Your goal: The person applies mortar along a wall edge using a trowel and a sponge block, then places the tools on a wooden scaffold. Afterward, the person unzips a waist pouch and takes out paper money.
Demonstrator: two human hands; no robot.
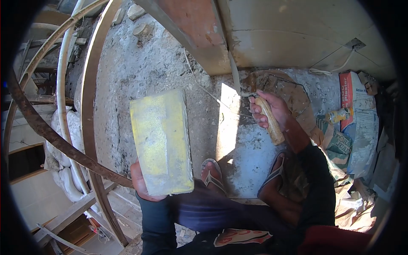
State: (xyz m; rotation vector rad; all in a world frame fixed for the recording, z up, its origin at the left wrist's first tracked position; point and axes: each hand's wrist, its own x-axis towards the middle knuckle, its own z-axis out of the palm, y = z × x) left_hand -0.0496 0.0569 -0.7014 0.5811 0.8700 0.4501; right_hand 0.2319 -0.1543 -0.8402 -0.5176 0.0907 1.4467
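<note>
Yellow board (161,142), smeared grey-white across its face and probably a plasterer's float or hawk, is raised above the rough floor (114,85) just left of centre in my feed, its broad side facing me. At its lower-left corner I see the left hand (144,182) supporting it; the fingers are hidden behind, so I cannot tell whether they curl tight or lie spread.

Across from it, I have the right hand (278,108) wrapped around the wooden handle of a trowel (272,125). Its thin blade shows nearly edge-on by the reddish column (197,25); I cannot tell whether they touch.

I judge that a tipped left wrist could drop the board towards the sandalled feet (211,172), and that a careless step could snag the thin cable (200,86).

Farther right, a printed plaster bag (361,140) hides its contents. Against it lies a yellow can (339,115), its inside out of my sight. At far left, white sacks (68,176) bulge with something I cannot identify.
</note>
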